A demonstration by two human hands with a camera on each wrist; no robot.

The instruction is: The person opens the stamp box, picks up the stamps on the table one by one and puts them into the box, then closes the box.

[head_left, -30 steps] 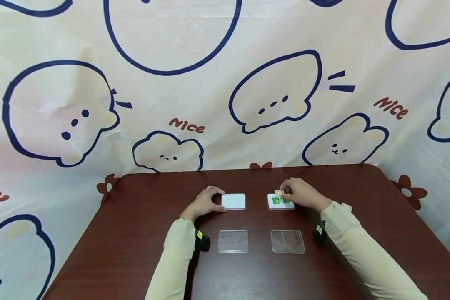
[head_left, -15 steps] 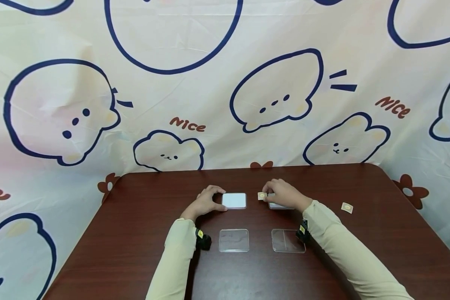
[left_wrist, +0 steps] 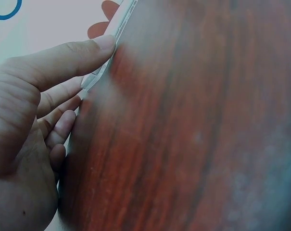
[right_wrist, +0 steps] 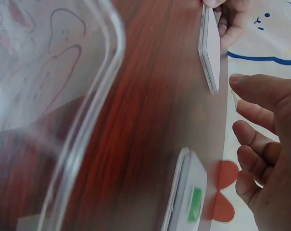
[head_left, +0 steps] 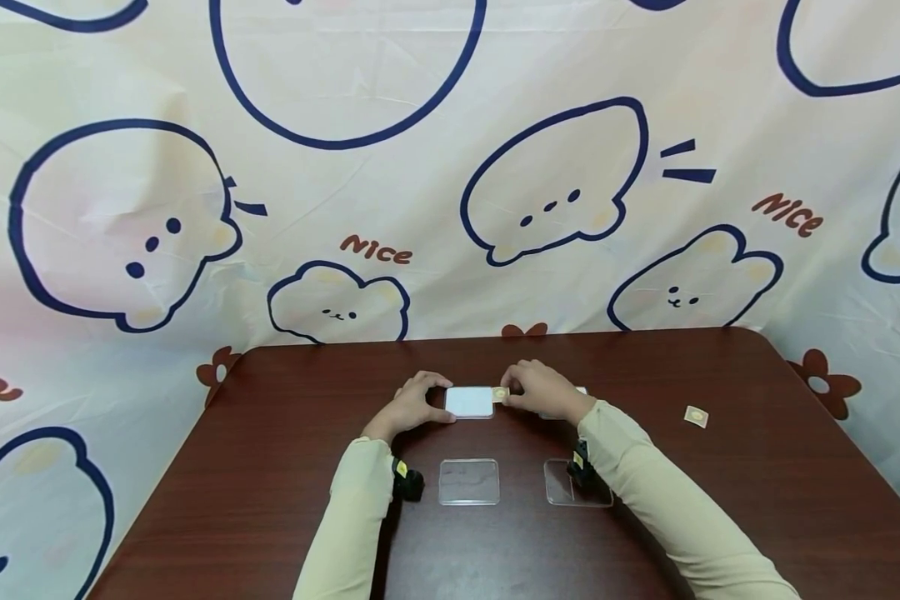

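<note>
In the head view my left hand [head_left: 411, 406] holds the left side of a shallow clear box with a white inside [head_left: 468, 402], thumb at the near edge and fingers at the far edge. The left wrist view shows the thumb on the box rim [left_wrist: 122, 25]. My right hand [head_left: 543, 392] pinches a small cream square piece [head_left: 500, 394] close to that box's right edge; contact with the box cannot be told. Under the right forearm lies a second white box [head_left: 582, 391], mostly hidden. Its green patch [right_wrist: 195, 204] shows in the right wrist view.
Two clear plastic lids lie nearer the front: a left lid [head_left: 468, 482] and a right lid [head_left: 558, 492], partly covered by the wrist camera. Another cream square [head_left: 696, 416] lies to the right on the dark wooden table [head_left: 270, 500]. A printed cloth [head_left: 435, 200] hangs behind.
My right hand has carried the cream square leftward from above the second box to the first box's right edge. The other square came into view as the right arm moved. My left hand stays put.
</note>
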